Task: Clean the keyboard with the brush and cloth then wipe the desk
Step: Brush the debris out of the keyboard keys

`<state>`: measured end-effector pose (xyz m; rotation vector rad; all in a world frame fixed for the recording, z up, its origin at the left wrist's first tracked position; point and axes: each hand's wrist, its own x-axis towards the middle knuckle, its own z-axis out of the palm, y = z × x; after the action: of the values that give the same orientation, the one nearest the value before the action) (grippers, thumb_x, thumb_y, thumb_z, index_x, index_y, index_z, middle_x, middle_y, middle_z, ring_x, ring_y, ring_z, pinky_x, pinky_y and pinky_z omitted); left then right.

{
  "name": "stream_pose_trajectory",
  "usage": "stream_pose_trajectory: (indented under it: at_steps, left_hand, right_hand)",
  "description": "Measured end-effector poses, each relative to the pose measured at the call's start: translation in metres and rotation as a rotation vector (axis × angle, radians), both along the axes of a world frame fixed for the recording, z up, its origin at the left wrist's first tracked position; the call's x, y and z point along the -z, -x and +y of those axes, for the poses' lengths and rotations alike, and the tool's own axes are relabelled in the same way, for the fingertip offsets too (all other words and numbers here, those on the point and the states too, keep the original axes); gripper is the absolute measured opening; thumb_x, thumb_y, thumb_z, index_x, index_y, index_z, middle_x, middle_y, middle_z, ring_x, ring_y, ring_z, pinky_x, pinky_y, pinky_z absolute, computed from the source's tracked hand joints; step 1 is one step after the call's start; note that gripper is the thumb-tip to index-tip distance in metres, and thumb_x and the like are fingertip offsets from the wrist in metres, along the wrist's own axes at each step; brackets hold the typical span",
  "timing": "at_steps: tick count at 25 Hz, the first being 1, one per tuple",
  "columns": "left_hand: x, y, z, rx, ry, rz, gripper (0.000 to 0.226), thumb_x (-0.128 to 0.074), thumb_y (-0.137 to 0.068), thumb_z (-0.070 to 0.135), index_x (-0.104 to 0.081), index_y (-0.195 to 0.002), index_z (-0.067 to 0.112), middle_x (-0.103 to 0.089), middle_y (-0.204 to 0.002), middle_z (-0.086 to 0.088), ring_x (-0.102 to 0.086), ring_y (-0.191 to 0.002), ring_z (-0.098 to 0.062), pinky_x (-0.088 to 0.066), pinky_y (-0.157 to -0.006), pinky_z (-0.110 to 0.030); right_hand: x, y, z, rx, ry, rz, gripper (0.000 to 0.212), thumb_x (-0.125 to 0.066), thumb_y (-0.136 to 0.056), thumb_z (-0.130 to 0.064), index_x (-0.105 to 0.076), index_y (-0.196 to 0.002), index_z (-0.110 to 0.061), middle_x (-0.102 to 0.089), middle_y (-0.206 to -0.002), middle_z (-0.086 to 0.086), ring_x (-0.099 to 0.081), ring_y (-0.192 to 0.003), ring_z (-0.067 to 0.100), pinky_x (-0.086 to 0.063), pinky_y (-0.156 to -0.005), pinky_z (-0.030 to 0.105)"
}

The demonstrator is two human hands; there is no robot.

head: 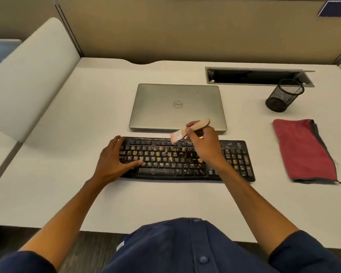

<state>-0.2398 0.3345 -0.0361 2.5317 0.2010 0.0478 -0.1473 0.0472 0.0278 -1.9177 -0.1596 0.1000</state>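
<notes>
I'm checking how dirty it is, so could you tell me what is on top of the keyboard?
Tan crumbs dot the keyboard. The left hand rests on its left end, hiding those keys; the right hand hovers with the brush.

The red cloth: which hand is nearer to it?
Right. The right hand, holding the brush over the keyboard, is nearer the red cloth. The left hand rests on the keyboard's far left end.

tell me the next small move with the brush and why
Probably sweep the brush left along the top key rows. The right hand holds it with bristles at the keyboard's upper edge, tan crumbs dot most keys, and the left hand rests on the left end, steadying it. The cloth lies untouched.
</notes>
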Motion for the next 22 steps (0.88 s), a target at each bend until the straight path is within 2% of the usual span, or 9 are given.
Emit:
stream_pose_trajectory:
  at_steps: [3,5,6,8,11,15,19,22]
  left_hand:
    - [0.007,0.016,0.015,0.044,-0.007,0.042,0.121,-0.062,-0.056,0.091,-0.025,-0.152,0.028,-0.038,-0.151,0.004,-0.040,-0.135,-0.019,-0.029,-0.116,-0.047]
    - [0.012,0.024,0.023,0.097,-0.104,0.105,0.139,-0.052,-0.050,0.100,-0.014,-0.158,0.021,-0.022,-0.163,-0.001,-0.021,-0.149,-0.020,-0.012,-0.123,-0.048]
    - [0.015,0.027,0.028,0.111,-0.149,0.130,0.146,-0.048,-0.047,0.103,-0.008,-0.160,0.019,-0.013,-0.166,-0.001,-0.010,-0.153,-0.017,-0.004,-0.124,-0.046]
    - [0.019,0.030,0.034,0.121,-0.185,0.136,0.150,-0.044,-0.045,0.105,-0.003,-0.160,0.017,-0.005,-0.168,0.000,0.000,-0.154,-0.013,0.004,-0.124,-0.042]
    - [0.021,0.029,0.036,0.129,-0.192,0.114,0.146,-0.041,-0.049,0.104,-0.002,-0.160,0.018,-0.006,-0.167,0.001,0.000,-0.153,-0.011,0.007,-0.123,-0.039]
    - [0.021,0.026,0.037,0.154,-0.188,0.085,0.141,-0.035,-0.052,0.105,-0.001,-0.159,0.020,-0.010,-0.167,0.004,-0.001,-0.153,-0.010,0.005,-0.123,-0.043]
    - [0.020,0.025,0.036,0.164,-0.192,0.080,0.137,-0.033,-0.055,0.104,-0.004,-0.160,0.021,-0.013,-0.167,0.005,-0.002,-0.153,-0.009,0.003,-0.124,-0.046]
    - [0.021,0.026,0.038,0.175,-0.203,0.083,0.136,-0.029,-0.055,0.104,-0.002,-0.160,0.021,-0.010,-0.167,0.005,0.004,-0.150,-0.003,0.006,-0.124,-0.044]
  right_hand:
    - [0.005,0.009,0.024,-0.059,0.032,-0.011,0.005,-0.062,-0.096,-0.023,-0.066,-0.099,-0.026,-0.071,-0.095,-0.003,-0.069,-0.091,0.013,-0.060,-0.078,0.031]
    - [0.008,0.014,0.038,-0.086,0.022,0.001,0.004,-0.064,-0.095,-0.024,-0.067,-0.097,-0.023,-0.074,-0.091,-0.002,-0.071,-0.088,0.011,-0.060,-0.079,0.030]
    - [0.008,0.015,0.047,-0.109,0.020,0.011,0.006,-0.064,-0.095,-0.025,-0.068,-0.097,-0.021,-0.075,-0.087,-0.003,-0.072,-0.084,0.009,-0.059,-0.078,0.029]
    - [0.009,0.017,0.062,-0.150,0.029,0.019,0.009,-0.063,-0.096,-0.027,-0.068,-0.098,-0.019,-0.075,-0.083,-0.003,-0.072,-0.080,0.008,-0.059,-0.077,0.030]
    - [0.007,0.021,0.082,-0.217,0.093,-0.012,0.009,-0.061,-0.096,-0.030,-0.066,-0.099,-0.023,-0.075,-0.085,-0.005,-0.072,-0.084,0.008,-0.060,-0.082,0.036]
    - [0.001,0.028,0.107,-0.333,0.189,-0.097,0.011,-0.061,-0.096,-0.034,-0.067,-0.096,-0.025,-0.074,-0.082,-0.008,-0.070,-0.081,0.009,-0.058,-0.081,0.038]
    - [-0.001,0.036,0.126,-0.439,0.207,-0.113,0.018,-0.062,-0.095,-0.039,-0.069,-0.093,-0.022,-0.075,-0.080,-0.007,-0.070,-0.079,0.008,-0.056,-0.082,0.037]
    - [0.005,0.042,0.136,-0.486,0.256,-0.140,0.020,-0.059,-0.096,-0.039,-0.070,-0.094,-0.022,-0.074,-0.079,-0.007,-0.069,-0.077,0.009,-0.056,-0.080,0.039]
